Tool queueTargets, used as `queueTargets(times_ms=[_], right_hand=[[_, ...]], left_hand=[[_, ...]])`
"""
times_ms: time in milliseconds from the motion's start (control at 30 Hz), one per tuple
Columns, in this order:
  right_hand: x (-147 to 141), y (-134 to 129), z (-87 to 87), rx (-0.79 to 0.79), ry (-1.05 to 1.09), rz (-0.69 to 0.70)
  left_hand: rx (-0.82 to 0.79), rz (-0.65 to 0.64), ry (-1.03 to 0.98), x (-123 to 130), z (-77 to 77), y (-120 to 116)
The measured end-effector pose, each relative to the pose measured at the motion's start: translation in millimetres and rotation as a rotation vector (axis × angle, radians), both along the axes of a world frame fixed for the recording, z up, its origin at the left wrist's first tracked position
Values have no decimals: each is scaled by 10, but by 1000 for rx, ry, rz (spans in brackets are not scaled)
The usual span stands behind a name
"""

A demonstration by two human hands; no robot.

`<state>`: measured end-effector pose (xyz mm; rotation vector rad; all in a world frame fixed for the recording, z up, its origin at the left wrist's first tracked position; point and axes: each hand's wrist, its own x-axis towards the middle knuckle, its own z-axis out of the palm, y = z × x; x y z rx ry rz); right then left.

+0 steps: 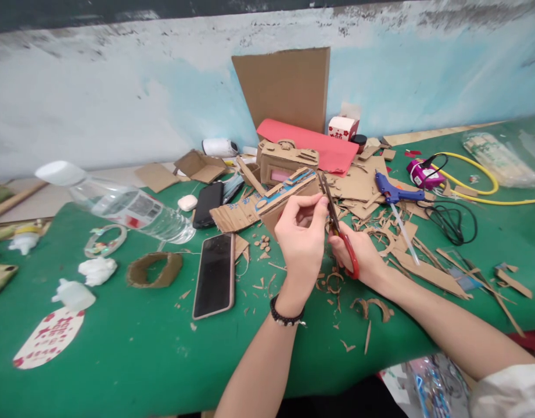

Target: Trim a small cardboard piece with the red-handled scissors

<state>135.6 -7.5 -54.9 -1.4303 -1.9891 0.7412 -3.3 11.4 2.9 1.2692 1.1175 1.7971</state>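
Note:
My right hand (361,252) grips a pair of red-handled scissors (351,255), its dark blades pointing up and away from me. Beside the blades, my left hand (302,232) is closed in a pinch, thumb against fingers. Whatever sits between those fingertips is too small or hidden to make out. Just behind my left hand stands a cardboard piece with blue print (288,188). A camera-shaped cardboard model (288,161) rests farther back. Cardboard scraps and cut rings (336,283) lie below and right of my hands.
A phone (215,276), a cardboard ring (154,270) and a tilted-looking water bottle (132,209) are on the left. A blue glue gun (398,188) lies right, near a purple power adapter (424,174) and yellow cable (489,168). Red paper (332,148) and a cardboard sheet (288,87) are behind.

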Motion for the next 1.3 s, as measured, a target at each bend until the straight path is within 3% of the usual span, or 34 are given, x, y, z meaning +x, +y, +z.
queueTargets(times_ms=[167,300,667,800,1000,1300], right_hand=[[40,33,93,3,37,46],[69,77,106,30,-73,-11],[74,113,107,66,-287,-121],[79,98,134,66,-219,-115],[128,102,149,48,-17,2],[114,112,141,26,-31,10]], left_hand=[[-15,-89,32,-74,11,45],[-19,-155,59,-123,5,67],[-49,-149,-32,-116,-48,125],[-33,-142,-36,-138,-58,141],[-29,-160,-78,-142,-14,115],[-37,-174,-94,-116,-44,124]])
